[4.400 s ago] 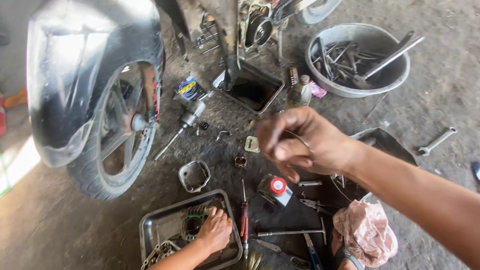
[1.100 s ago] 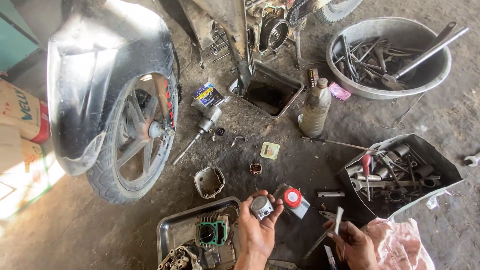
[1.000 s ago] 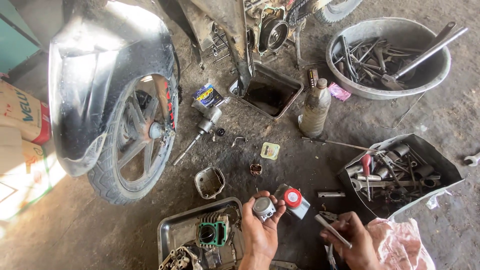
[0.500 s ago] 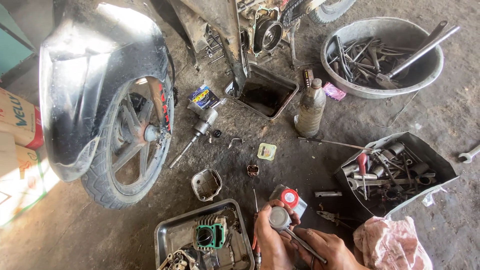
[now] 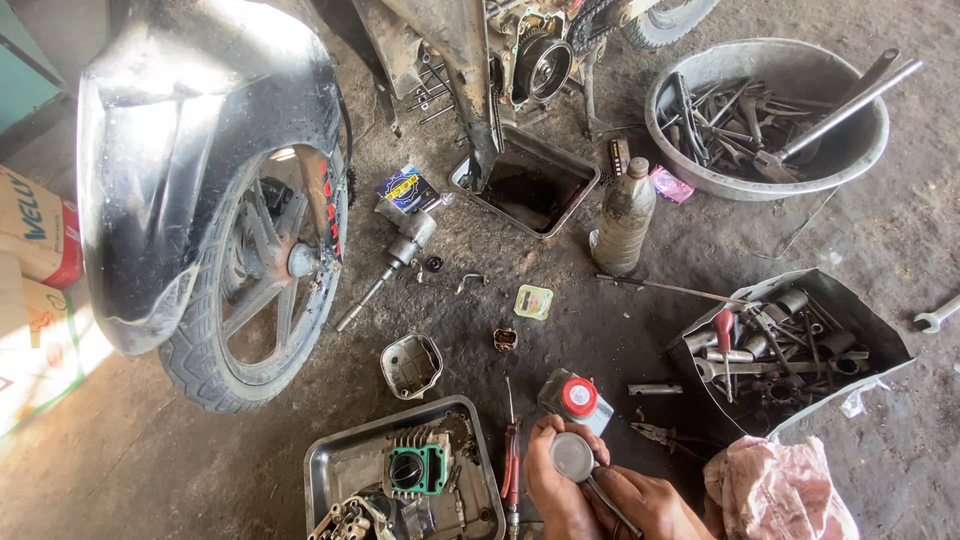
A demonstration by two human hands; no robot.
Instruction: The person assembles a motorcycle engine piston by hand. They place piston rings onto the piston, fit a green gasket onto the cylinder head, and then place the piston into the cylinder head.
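My left hand [image 5: 545,482] grips a round grey metal piston [image 5: 572,455] at the bottom centre, its flat top facing me. My right hand [image 5: 648,505] is pressed against the left hand and holds a thin metal tool [image 5: 606,500] whose tip rests at the piston's lower edge. Just above the piston stands a small container with a red cap [image 5: 578,397]. To the left lies a red-handled screwdriver [image 5: 512,468]. Beside it, a steel tray [image 5: 322,462] holds a finned cylinder block with a green gasket [image 5: 415,470].
A motorcycle rear wheel [image 5: 262,285] and engine [image 5: 540,65] fill the top left. Around the floor: an oil drain pan [image 5: 525,185], a dirty bottle [image 5: 625,212], a basin of wrenches [image 5: 765,110], an open box of tools [image 5: 790,345], a pink rag [image 5: 775,492], pliers [image 5: 660,432], a small metal cover [image 5: 412,365].
My right hand picked a thin tool from the right and brought it to the piston in my left hand. Both hands now meet at the bottom centre.
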